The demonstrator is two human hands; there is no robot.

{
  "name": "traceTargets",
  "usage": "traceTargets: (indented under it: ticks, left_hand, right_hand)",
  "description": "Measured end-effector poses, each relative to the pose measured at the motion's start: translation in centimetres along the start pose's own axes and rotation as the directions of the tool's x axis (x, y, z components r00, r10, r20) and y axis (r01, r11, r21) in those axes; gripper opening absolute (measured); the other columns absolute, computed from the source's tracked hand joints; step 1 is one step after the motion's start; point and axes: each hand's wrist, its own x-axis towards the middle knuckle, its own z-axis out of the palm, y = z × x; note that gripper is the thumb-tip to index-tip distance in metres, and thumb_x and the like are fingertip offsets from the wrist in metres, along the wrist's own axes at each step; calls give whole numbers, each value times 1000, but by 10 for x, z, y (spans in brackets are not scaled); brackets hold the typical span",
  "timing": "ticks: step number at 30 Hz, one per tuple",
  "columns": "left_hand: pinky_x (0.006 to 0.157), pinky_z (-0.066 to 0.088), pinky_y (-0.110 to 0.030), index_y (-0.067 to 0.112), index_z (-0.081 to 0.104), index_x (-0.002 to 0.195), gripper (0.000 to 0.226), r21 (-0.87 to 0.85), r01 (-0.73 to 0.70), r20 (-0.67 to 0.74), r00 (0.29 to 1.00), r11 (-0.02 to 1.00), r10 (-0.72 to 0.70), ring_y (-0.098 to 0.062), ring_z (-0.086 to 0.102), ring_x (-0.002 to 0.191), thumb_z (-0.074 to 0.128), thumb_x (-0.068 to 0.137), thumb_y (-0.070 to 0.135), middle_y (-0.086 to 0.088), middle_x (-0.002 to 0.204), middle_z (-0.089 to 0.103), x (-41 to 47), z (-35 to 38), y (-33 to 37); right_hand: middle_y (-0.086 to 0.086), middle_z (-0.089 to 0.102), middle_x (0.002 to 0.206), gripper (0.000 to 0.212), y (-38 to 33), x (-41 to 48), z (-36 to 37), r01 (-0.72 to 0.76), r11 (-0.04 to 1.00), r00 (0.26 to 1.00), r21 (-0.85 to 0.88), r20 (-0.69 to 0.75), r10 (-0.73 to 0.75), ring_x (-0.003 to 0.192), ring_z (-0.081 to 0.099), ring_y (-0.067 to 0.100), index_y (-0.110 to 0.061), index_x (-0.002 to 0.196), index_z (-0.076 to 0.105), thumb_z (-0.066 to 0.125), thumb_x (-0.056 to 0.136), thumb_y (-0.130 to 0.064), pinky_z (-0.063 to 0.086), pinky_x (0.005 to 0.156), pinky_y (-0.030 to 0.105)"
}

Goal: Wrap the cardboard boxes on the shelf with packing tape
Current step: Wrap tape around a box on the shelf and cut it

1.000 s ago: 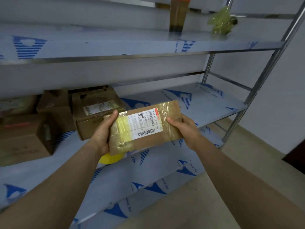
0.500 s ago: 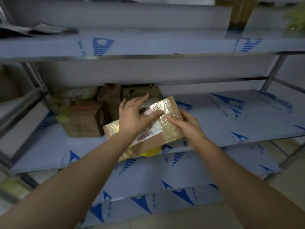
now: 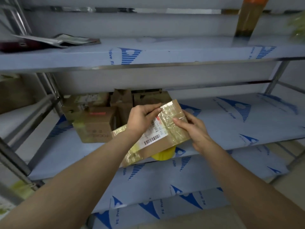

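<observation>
A flat cardboard box [image 3: 165, 141] with a white barcode label and glossy clear tape bands is held tilted over the middle shelf [image 3: 231, 128]. My left hand [image 3: 142, 119] lies on top of the box, fingers curled, pinching at the tape near its far edge. My right hand [image 3: 193, 128] grips the box's right side, thumb on top. A yellow tape roll [image 3: 163, 155] peeks out under the box; most of it is hidden.
Several brown cardboard boxes [image 3: 94, 123] stand at the back left of the middle shelf. The upper shelf [image 3: 148, 55] carries a dark folder with papers [image 3: 49, 41] at left and a brown bottle [image 3: 247, 17] at right. Steel posts [image 3: 16, 162] frame the left side.
My head has turned left, bringing the left posts into view. The left hand moved from the box's left end onto its top and now pinches near the far edge. The right hand keeps its grip.
</observation>
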Motion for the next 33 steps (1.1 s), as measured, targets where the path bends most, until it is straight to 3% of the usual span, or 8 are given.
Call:
traceTargets:
  ticks: [7,10,13,16,20,24,30,33]
  left_hand:
    - [116,19,-40,10,51,136,53,494,4,-23,1000,870,9,-26,44,130,45,95,44,-10,138,52,26,28,5]
    - [112,26,-37,9,34,146,71,294,227,84,961,928,-262,-30,36,135,51,91,51,-13,147,40,32,55,12]
    - [93,40,-30,12,46,135,61,-95,540,306,815,836,-492,-24,53,109,54,90,52,-2,125,54,30,86,30]
    - [93,46,-34,10,54,127,57,-82,487,364,827,869,-429,-25,59,103,51,91,54,-8,121,60,34,120,40]
    - [99,46,-42,8,56,121,60,-107,505,302,837,857,-455,-29,59,107,50,89,58,-6,114,61,51,182,61]
    - [69,51,-32,10,53,124,47,-219,620,349,771,753,-533,-25,61,91,47,92,44,-10,113,62,73,270,92]
    - [67,48,-33,6,53,118,37,-271,641,298,765,718,-571,-28,61,93,57,92,32,-13,111,62,98,385,132]
    - [73,47,-33,12,55,87,15,-265,633,274,773,728,-572,-27,58,88,55,92,25,-10,95,62,106,432,143]
  right_hand:
    - [8,73,102,33,-4,-28,-65,-51,973,933,226,-336,127,88,70,21,-13,114,65,72,82,-19,57,79,35]
    - [8,72,106,41,-3,-41,-101,-39,956,875,291,-452,174,96,69,25,-16,118,63,74,80,-23,55,87,43]
    - [9,71,109,46,-3,-48,-136,-41,942,840,333,-499,213,99,69,27,-13,118,61,75,78,-29,56,85,46]
    - [10,71,109,51,-5,-43,-170,-65,943,838,327,-495,229,99,68,27,-11,119,60,74,77,-37,56,81,42]
    - [3,69,100,18,-8,-28,-229,-58,922,829,382,-496,257,93,64,20,-22,102,62,60,88,-34,50,90,40]
    - [2,61,93,3,-8,-15,-318,-60,924,776,378,-564,281,83,57,15,-20,90,59,56,89,-21,47,82,33]
    - [4,63,102,17,-14,2,-439,-62,953,747,295,-620,240,96,62,20,-14,104,58,62,92,-25,51,90,37]
    - [7,64,105,16,-13,15,-486,-53,966,721,251,-660,211,103,62,24,-13,98,59,62,92,-28,51,93,38]
